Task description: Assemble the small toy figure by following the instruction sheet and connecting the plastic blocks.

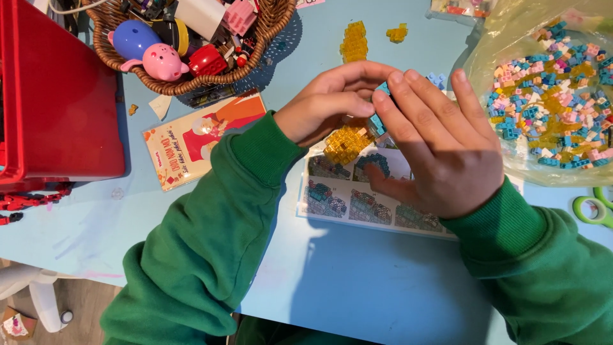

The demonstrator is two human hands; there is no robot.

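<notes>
My left hand (329,102) and my right hand (440,147) meet over a small block model (350,142) made of clear yellow and teal bricks. Both hands pinch it, the left from the left side, the right covering its right part. The model hovers just above a printed instruction sheet (357,201) showing building steps. Both arms wear green sleeves. Much of the teal part is hidden behind my right fingers.
A clear bag of several pink, teal and yellow bricks (552,96) lies at the right. A wicker basket (185,83) of toys stands at the top left, next to a red box (57,96). Yellow brick clusters (354,41) and green scissors (594,207) lie nearby.
</notes>
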